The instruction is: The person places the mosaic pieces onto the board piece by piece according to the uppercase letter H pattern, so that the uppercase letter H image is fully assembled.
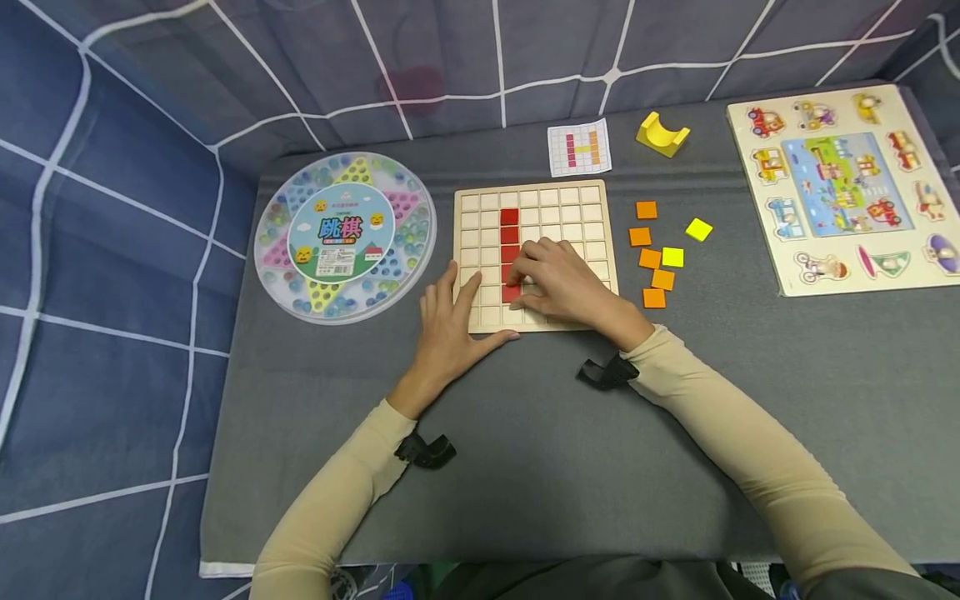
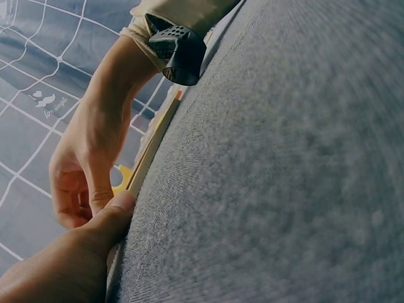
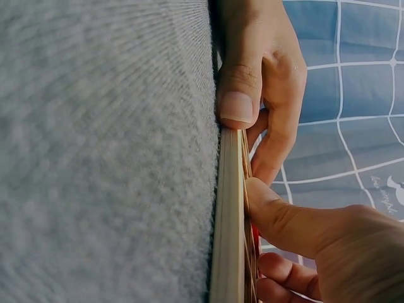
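Observation:
A wooden grid board (image 1: 555, 197) lies flat on the table, with a column of several red square tiles (image 1: 509, 234) in its cells. My left hand (image 1: 444, 332) rests at the board's lower left corner, fingers stretched over the left rim and thumb along the near edge. Over the lower part of the column, my right hand (image 1: 562, 282) has its thumb and curled fingertips around the lowest red tile (image 1: 510, 294). In the right wrist view, the left thumb (image 3: 237, 108) presses on the board's edge, and red shows between the right thumb (image 3: 268, 205) and fingers.
Orange tiles (image 1: 647, 210) and yellow tiles (image 1: 699, 229) lie loose right of the board. Behind it are a printed pattern card (image 1: 556, 158) and a yellow curved block (image 1: 660, 142). A round Chinese checkers box (image 1: 416, 283) stands left; a picture puzzle board (image 1: 825, 287) lies far right.

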`<state>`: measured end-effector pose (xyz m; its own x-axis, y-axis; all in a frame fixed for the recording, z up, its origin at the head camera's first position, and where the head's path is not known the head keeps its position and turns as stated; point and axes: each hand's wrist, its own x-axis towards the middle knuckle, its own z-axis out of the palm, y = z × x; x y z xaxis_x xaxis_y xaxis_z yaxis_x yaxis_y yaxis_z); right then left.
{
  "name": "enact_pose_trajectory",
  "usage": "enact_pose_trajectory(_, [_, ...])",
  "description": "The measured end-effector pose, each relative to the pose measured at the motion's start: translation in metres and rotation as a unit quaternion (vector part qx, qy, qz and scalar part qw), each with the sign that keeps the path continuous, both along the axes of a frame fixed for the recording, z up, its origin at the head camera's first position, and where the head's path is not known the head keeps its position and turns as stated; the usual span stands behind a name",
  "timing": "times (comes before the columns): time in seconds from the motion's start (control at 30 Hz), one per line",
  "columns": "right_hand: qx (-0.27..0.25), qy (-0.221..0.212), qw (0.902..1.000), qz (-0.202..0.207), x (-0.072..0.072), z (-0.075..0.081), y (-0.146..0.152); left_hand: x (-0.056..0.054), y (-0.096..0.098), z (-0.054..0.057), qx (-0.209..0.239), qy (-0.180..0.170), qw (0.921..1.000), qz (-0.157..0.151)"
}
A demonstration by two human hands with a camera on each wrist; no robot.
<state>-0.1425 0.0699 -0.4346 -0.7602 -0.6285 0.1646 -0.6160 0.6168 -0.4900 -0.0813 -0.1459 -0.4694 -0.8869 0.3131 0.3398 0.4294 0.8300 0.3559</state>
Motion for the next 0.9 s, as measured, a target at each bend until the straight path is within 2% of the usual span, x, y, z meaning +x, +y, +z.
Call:
enact_pose_trajectory(0.6, [-0.001,-0.013,0.9999,0.005,0.000,-0.002,0.003,0.001,0.000,-0.001,-0.004,-0.002,1.0000,0.000])
enact_pose_trajectory(0.9, [-0.033,-0.020,0.9981,0.048,-0.002,0.002,0.011,0.002,0.000,0.000,-0.004,-0.006,1.0000,-0.001])
